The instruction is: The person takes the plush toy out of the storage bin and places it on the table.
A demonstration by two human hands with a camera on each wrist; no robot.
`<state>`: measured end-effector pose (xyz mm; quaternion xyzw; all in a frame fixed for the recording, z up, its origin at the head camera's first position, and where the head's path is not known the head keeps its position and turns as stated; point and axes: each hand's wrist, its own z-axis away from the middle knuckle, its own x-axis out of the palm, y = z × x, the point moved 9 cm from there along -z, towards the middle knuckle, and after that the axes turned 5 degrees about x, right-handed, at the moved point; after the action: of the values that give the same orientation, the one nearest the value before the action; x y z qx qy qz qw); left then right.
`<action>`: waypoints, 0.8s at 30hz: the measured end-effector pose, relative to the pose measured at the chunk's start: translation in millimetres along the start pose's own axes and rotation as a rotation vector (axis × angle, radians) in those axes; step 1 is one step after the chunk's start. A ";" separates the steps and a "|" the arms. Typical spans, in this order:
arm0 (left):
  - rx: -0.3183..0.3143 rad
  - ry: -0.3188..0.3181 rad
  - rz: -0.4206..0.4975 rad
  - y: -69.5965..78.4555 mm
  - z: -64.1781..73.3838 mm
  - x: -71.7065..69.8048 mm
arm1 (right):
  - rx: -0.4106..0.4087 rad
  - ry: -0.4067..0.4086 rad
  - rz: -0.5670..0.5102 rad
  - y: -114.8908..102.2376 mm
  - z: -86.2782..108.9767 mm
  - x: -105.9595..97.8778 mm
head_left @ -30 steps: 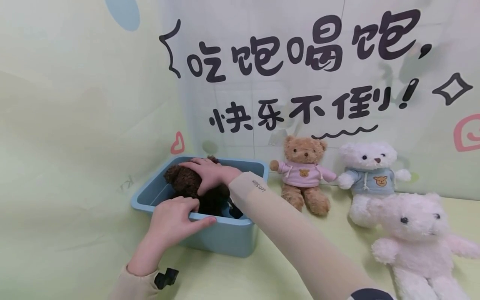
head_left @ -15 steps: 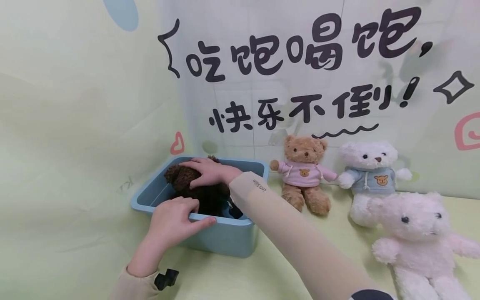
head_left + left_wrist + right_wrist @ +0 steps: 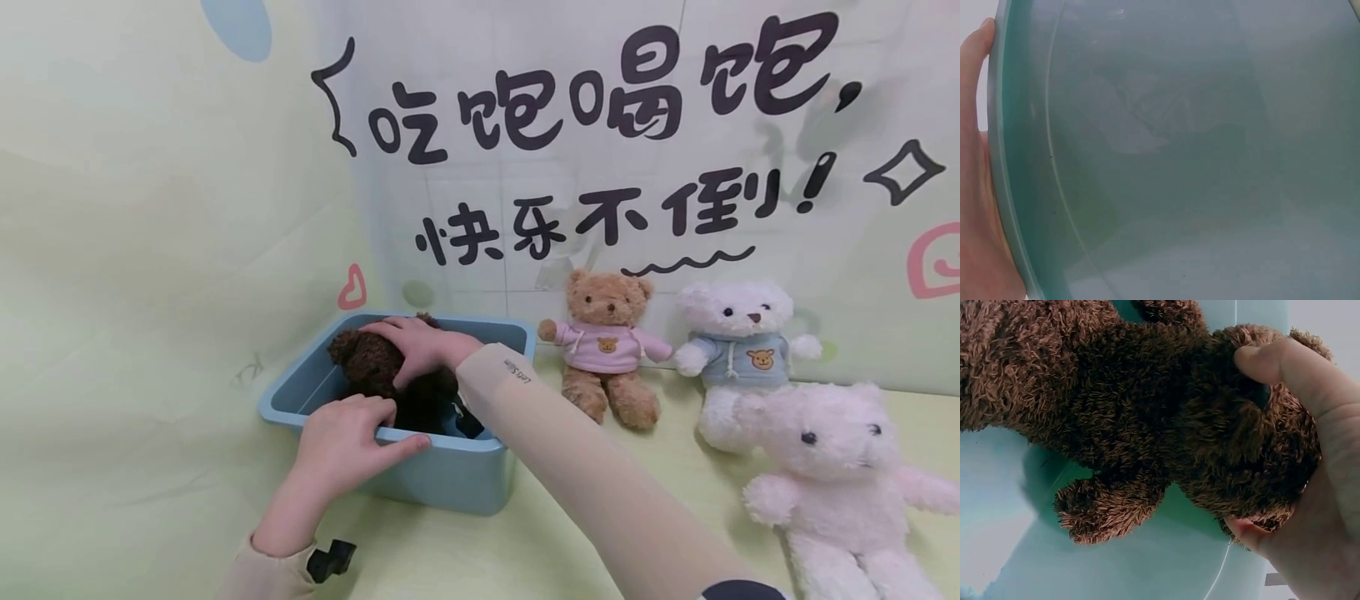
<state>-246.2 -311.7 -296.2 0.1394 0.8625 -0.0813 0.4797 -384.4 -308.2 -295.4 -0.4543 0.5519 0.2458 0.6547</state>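
A dark brown teddy bear lies inside the blue plastic bin. My right hand grips the bear's head from above. In the right wrist view, the thumb and fingers of that hand go round the head, and the bear's furry body stretches away to the left along the bin floor. With its fingers curled over the near rim, my left hand holds the bin, its thumb lying along the rim. The left wrist view is filled mostly by the bin's outer wall.
To the right of the bin sit a tan teddy bear in a pink hoodie and a white teddy bear in a blue hoodie. Closer on the right is a pale pink teddy bear. A printed backdrop rises behind them.
My right thumb has shifted down the bear's head since half a second ago, back near where it was a second ago. The left hand and the bin stay put.
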 end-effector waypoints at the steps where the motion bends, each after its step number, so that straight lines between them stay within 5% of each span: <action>1: 0.001 0.000 -0.002 0.1 0.2 0.1 | 0.003 0.008 0.000 0.3 -0.3 -0.4; 12: 0.008 0.018 0.009 -1.1 2.4 -4.0 | 0.016 0.017 0.047 -2.1 0.2 -1.2; 24: 0.023 -0.003 0.008 3.8 -0.8 -6.7 | 0.025 0.151 0.223 -2.4 0.3 -21.8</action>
<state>-242.3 -309.0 -290.1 0.1482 0.8602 -0.0898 0.4796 -388.2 -305.1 -274.0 -0.3990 0.6499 0.2752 0.5854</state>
